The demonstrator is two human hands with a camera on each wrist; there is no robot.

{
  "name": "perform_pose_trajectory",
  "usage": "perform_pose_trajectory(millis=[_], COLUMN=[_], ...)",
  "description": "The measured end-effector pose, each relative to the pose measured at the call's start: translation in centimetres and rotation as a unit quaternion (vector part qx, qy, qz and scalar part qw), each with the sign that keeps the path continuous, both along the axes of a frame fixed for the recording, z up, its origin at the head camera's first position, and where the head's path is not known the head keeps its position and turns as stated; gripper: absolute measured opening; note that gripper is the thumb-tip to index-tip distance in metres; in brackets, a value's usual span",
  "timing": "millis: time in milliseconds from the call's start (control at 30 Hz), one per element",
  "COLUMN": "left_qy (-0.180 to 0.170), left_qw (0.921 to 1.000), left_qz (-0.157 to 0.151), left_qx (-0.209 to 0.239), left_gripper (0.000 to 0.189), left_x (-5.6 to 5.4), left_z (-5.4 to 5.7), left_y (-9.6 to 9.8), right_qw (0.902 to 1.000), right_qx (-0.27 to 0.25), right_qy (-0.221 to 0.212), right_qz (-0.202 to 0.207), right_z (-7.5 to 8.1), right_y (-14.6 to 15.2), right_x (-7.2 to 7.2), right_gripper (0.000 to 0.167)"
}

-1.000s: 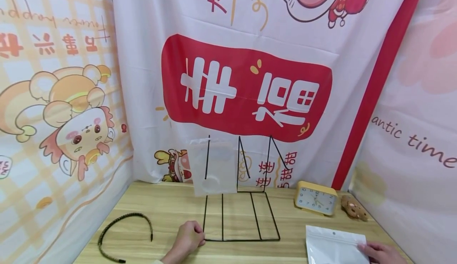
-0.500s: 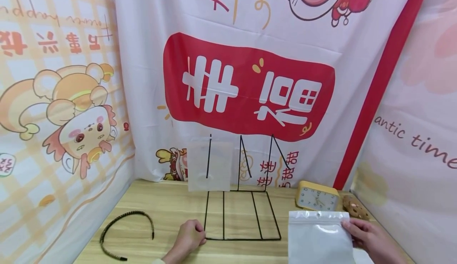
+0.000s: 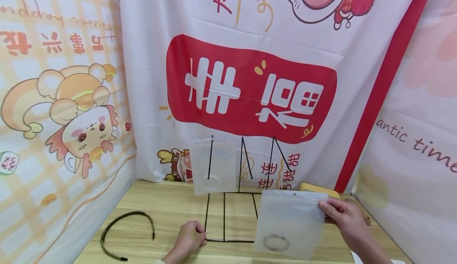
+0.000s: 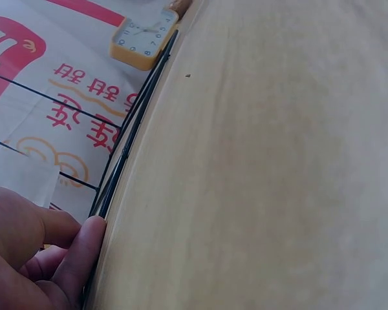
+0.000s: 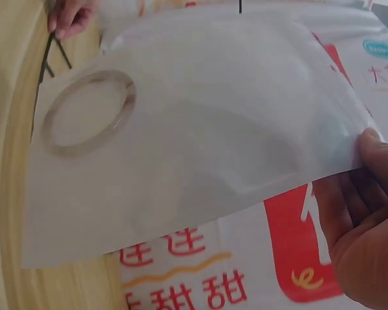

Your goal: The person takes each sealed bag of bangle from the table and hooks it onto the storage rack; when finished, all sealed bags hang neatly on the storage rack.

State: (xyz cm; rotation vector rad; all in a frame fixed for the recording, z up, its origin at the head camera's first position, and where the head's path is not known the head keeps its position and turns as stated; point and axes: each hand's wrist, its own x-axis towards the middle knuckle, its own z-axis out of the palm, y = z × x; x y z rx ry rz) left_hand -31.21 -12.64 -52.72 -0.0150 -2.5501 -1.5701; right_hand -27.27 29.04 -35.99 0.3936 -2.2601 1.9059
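Note:
A black wire display rack (image 3: 224,218) stands on the table with hooks at its upper back. My left hand (image 3: 189,235) pinches the rack's front left corner between thumb and fingers. In my right hand (image 3: 342,216), a translucent zip bag (image 3: 296,212) is gripped by its upper right edge, in front of the rack's right side. Through the bag's lower part shows a ring-shaped, bangle-like thing (image 5: 52,132). A second translucent bag (image 3: 225,165) hangs on the rack's left hook. The held bag hides the rack's front right corner.
A dark braided headband (image 3: 123,215) lies at the left of the table (image 3: 168,204). The yellow clock (image 3: 319,189) at the back right is mostly hidden behind the held bag and hand. Printed cloths (image 3: 143,77) enclose the table at the back and sides.
My right hand has lifted the zip bag from the right front and carried it left and up towards the rack. The left hand keeps its hold; the hanging bag sways slightly.

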Motion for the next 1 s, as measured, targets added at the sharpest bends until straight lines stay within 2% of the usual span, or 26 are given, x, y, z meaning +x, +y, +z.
perform_pose_trajectory(millis=[133, 233, 400, 700, 1000], left_qy=[-0.004, -0.007, -0.009, -0.005, -0.005], left_qw=[1.0, 0.9999, 1.0, 1.0, 1.0], left_qz=[-0.003, -0.004, 0.003, -0.008, 0.002], left_qx=[0.007, 0.008, 0.002, 0.003, 0.001], left_gripper=[0.014, 0.014, 0.015, 0.015, 0.017], left_x=[0.0, 0.0, -0.1, 0.1, 0.2], left_z=[0.0, 0.0, 0.2, -0.1, 0.1], left_y=[0.1, 0.2, 0.1, 0.0, 0.0], right_qw=[0.9983, 0.9973, 0.9985, 0.9987, 0.9989], right_qx=[-0.004, 0.001, 0.009, 0.002, 0.008], right_qy=[0.023, 0.026, 0.003, -0.026, -0.045], right_qz=[0.053, 0.069, 0.054, 0.043, 0.012], right_z=[0.8, 1.4, 2.5, 4.0, 3.9], right_y=[-2.1, -3.6, -6.1, -9.0, -10.4], right_x=[0.0, 0.2, 0.4, -0.1, -1.7], right_gripper=[0.021, 0.018, 0.018, 0.027, 0.035])
